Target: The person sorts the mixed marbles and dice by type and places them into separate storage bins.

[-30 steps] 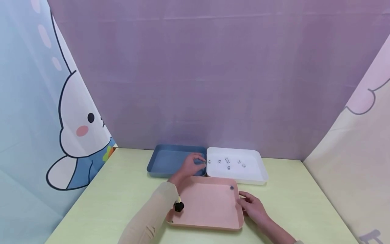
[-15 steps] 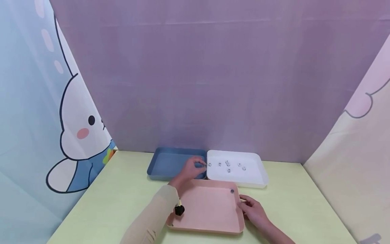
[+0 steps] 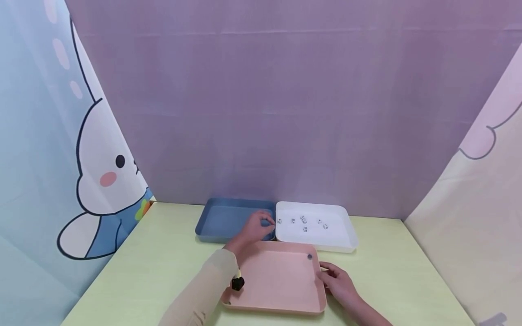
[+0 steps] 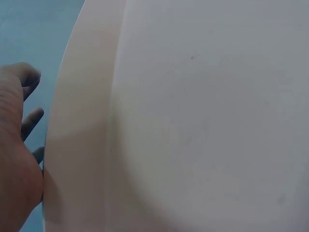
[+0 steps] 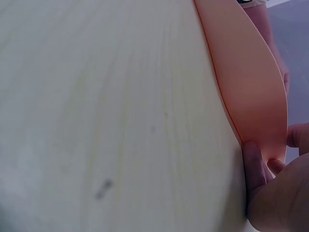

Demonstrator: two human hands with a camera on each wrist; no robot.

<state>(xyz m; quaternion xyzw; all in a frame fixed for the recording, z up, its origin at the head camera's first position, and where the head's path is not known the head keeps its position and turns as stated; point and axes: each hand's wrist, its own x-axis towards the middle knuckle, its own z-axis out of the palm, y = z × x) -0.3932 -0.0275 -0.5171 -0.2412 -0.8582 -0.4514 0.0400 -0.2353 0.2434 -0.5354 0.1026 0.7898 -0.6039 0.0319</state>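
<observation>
My left hand is over the right end of the blue tray, beside the white tray's left wall. Its thumb and forefinger are bent towards each other; whether anything small is between them is too fine to tell. My right hand grips the right wall of the pink tray, its thumb over the rim and fingers low outside, as the right wrist view also shows. In the white tray lie several small clear pieces with dark marks. One small dark piece sits in the pink tray's far right corner.
The three trays stand close together on a pale yellow wooden table. A purple cloth hangs behind, with printed curtains at both sides. A tiny dark speck is in the pink tray's near left corner. A black device hangs at my left wrist.
The head view has tilted slightly, shifting the whole scene a little lower. Both hands keep almost the same places at the trays.
</observation>
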